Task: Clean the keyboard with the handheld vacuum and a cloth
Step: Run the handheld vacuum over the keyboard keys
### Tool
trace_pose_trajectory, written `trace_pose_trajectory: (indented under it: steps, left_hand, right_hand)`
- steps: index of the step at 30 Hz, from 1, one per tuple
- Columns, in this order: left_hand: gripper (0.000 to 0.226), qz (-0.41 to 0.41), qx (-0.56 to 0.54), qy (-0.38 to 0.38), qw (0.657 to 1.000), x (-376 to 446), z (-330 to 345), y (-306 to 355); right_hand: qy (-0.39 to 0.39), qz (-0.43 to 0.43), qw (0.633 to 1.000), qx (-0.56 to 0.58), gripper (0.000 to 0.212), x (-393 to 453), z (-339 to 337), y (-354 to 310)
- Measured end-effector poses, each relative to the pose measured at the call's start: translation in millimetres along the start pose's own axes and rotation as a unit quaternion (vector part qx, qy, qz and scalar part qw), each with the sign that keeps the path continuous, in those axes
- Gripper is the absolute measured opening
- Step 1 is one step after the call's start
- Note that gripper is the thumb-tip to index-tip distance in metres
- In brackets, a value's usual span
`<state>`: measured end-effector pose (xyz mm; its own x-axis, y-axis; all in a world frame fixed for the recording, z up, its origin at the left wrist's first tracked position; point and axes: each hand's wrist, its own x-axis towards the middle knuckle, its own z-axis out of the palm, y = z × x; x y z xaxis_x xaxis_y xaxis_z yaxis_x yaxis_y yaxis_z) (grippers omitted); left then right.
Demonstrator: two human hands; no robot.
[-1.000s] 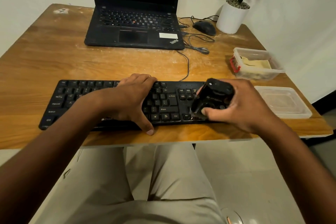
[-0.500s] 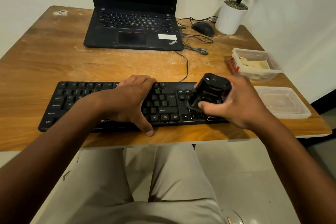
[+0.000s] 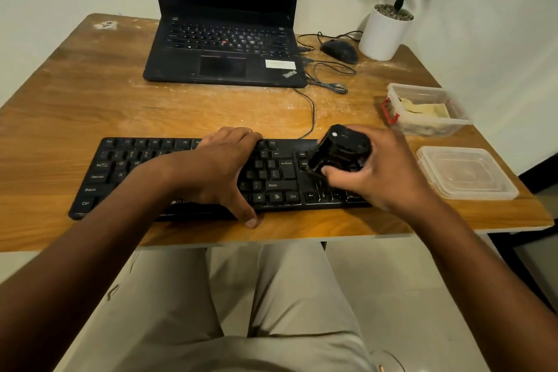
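Note:
A black keyboard (image 3: 126,169) lies along the near edge of the wooden table (image 3: 90,106). My left hand (image 3: 217,169) rests flat on its middle keys, fingers over the far edge and thumb on the near edge. My right hand (image 3: 383,172) grips a small black handheld vacuum (image 3: 341,151), tilted with its lower end on the keys at the keyboard's right part. A pale cloth (image 3: 422,110) lies folded inside a clear tub (image 3: 437,127) at the right.
An open black laptop (image 3: 223,51) stands at the back, with a black mouse (image 3: 339,51), loose cables (image 3: 329,75) and a white plant pot (image 3: 385,32) to its right. A clear lid (image 3: 468,172) lies by the right table edge. My knees are below the table.
My right hand has carried the vacuum from the keyboard's near edge up toward its far rows. My left hand has stayed put on the keys.

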<state>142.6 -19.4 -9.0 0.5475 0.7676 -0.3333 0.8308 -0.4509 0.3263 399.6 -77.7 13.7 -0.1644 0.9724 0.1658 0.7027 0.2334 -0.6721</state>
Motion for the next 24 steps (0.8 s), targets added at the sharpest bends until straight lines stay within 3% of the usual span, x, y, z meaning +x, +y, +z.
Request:
trace_pose_trajectory:
  steps: [3,7,11,14,21,24]
  left_hand:
    - [0.145,0.003,-0.001,0.003,1.0,-0.3,0.0,-0.9]
    - [0.142,0.01,-0.005,0.01,1.0,0.9,1.7,-4.0]
    - [0.146,0.007,-0.003,0.009,1.0,2.3,2.6,-4.1]
    - [0.147,0.003,-0.006,0.005,1.0,0.5,2.0,-3.5]
    - [0.147,-0.001,0.003,0.0,1.0,-0.9,0.6,-0.4]
    - [0.148,-0.002,0.0,-0.004,1.0,-0.8,0.3,0.1]
  right_hand:
    - [-0.041,-0.03,0.999,-0.016,0.033,-10.6,8.2,-0.2]
    - [-0.097,0.003,0.995,0.008,0.037,-22.8,-10.3,-3.0]
    - [0.003,0.008,1.0,0.017,0.04,-10.9,-9.0,-5.1]
    - [0.002,0.012,0.999,0.047,0.034,-13.0,9.5,-8.9]
    - [0.046,0.054,0.997,-0.041,0.033,-22.8,-12.3,4.7]
    - [0.055,0.056,0.997,0.023,0.034,-18.7,-1.2,-2.9]
